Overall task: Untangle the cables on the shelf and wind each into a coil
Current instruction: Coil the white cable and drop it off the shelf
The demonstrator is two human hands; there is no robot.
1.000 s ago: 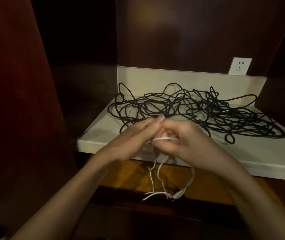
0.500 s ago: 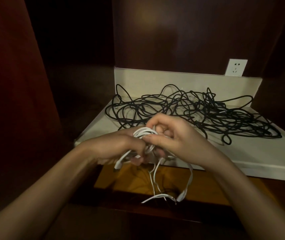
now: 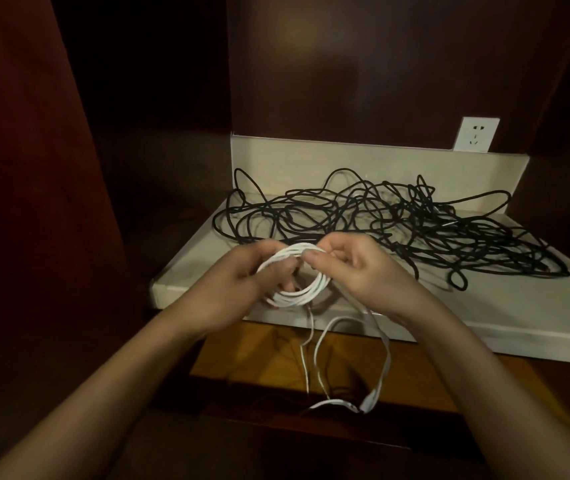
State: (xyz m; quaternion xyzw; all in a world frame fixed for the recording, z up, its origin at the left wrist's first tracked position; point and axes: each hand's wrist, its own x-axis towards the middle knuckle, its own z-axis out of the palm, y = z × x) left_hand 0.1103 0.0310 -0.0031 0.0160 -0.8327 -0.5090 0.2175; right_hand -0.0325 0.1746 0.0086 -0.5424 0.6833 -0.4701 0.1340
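A white cable (image 3: 311, 289) is wound in several loops into a round coil held just above the front edge of the white shelf tray (image 3: 484, 306). My left hand (image 3: 242, 289) grips the coil's left side with its fingers through the loops. My right hand (image 3: 356, 271) pinches the coil's top right between thumb and forefinger. Loose white cable tails (image 3: 380, 358) hang below my hands down to a connector (image 3: 370, 403). A tangled black cable (image 3: 397, 223) lies spread over the tray behind my hands.
The tray sits in a dark wooden cabinet with side walls close on the left and right. A white wall socket (image 3: 476, 135) is on the back wall above the tray. An orange-brown wooden surface (image 3: 259, 358) lies below the tray's front edge.
The white cable has gone from a loose bunch between my hands to a round coil. My hands have moved slightly apart, each taking one side of the coil.
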